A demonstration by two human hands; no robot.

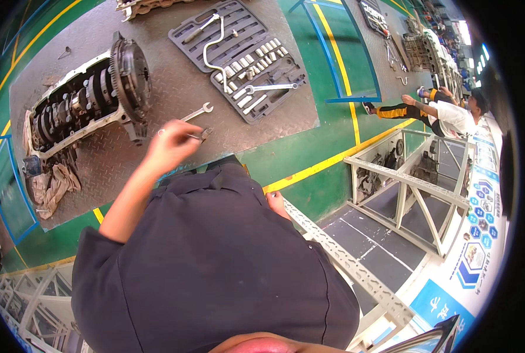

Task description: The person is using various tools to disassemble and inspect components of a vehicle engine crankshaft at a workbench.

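Note:
My left hand (171, 146) reaches over the patterned metal table, its fingers pinched and slightly blurred. A small metal piece (205, 135) shows at its fingertips; I cannot tell whether it is held or lies on the table. Just beyond the knuckles lies a combination wrench (199, 112), partly covered by the hand. To the left, an engine block (77, 100) lies with its crankshaft exposed and a flywheel (134, 79) at its right end. My right hand (278, 205) is low by my side at the end of a perforated rail (339, 259), fingers curled; what they hold is hidden.
An open socket set case (261, 44) lies at the table's far right, with a ratchet, a bent bar and a wrench on it. A crumpled rag (59, 187) lies at the near left. White metal frames (406, 191) stand right; a person (459, 117) sits beyond.

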